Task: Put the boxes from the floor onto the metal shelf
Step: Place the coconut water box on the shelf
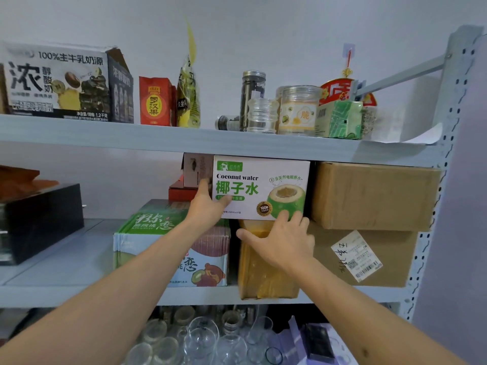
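Observation:
A white coconut water box sits on the middle level of the metal shelf, on top of a yellow-brown box. My left hand grips the white box at its left edge, thumb on the front and fingers round the side. My right hand lies flat in front of the yellow-brown box, and its straight fingertips press on the lower front edge of the white box. The top of the white box nearly touches the upper shelf board.
Two brown cardboard boxes are stacked right beside the white box. A green kiwi box stands to its left and a black box further left. Jars and cartons fill the upper level. Several glasses stand on the level below.

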